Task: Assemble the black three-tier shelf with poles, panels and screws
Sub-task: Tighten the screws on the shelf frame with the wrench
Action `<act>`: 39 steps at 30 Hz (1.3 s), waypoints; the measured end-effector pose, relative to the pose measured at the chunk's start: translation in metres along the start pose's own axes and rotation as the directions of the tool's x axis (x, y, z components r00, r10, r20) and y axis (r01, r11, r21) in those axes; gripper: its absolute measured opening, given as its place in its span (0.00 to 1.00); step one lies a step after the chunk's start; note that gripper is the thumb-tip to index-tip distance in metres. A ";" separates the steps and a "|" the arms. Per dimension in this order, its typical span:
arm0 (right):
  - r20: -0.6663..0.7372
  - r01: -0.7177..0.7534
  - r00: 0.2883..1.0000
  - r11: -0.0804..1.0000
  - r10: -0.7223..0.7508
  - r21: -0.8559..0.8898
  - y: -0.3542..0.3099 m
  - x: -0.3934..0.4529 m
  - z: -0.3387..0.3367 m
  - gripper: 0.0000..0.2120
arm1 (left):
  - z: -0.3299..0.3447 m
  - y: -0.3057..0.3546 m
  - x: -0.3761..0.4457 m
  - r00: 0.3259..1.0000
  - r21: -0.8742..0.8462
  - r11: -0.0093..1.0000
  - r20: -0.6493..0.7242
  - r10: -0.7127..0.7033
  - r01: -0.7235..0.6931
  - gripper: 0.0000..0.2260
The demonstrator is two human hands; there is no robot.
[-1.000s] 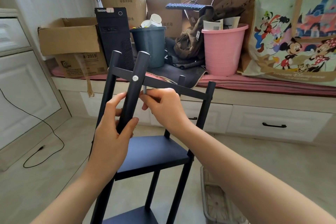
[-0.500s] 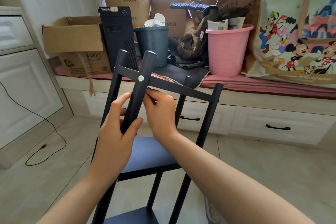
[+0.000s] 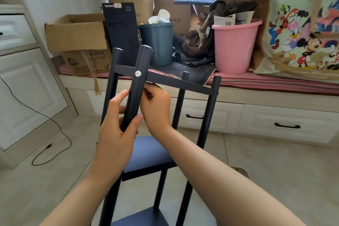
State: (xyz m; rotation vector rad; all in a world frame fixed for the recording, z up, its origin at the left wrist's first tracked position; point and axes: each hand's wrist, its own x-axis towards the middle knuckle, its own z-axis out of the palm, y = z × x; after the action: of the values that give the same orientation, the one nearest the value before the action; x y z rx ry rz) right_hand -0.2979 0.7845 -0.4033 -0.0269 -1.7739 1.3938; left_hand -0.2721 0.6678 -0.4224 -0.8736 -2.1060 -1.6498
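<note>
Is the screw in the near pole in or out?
In. The screw head sits flush against the pole where the top panel meets it. Whether it is fully tight cannot be told.

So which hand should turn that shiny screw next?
Probably the right hand. It is curled just under the top panel, right beside the screw. The left hand already has its grip around the front pole, steadying it, so it should probably stay put.

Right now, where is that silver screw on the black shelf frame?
In the head view the silver screw sits left of centre, in the near pole where the top panel meets it, just above the left hand gripping that pole.
</note>
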 end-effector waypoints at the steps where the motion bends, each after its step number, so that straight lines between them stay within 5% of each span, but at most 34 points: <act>1: 0.015 0.000 1.000 1.000 0.000 -0.004 0.000 0.000 -0.001 0.07 | 0.000 0.000 0.000 1.000 0.006 1.000 -0.005 0.003 -0.003 0.27; 17: 0.269 -0.058 0.953 0.955 0.140 -0.291 -0.013 -0.001 -0.046 0.11 | -0.001 0.000 0.001 0.998 0.019 1.000 -0.056 -0.016 0.017 0.27; 39: 0.218 -0.071 0.968 0.966 0.127 -0.249 -0.029 0.005 -0.060 0.08 | 0.012 0.007 -0.007 0.999 0.017 1.000 -0.048 0.024 -0.024 0.26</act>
State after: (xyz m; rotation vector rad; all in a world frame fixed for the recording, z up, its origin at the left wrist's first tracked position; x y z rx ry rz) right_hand -0.2498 0.8229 -0.3765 -0.0865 -2.1565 1.2866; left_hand -0.2611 0.6779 -0.4250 -0.8421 -2.0654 -1.6235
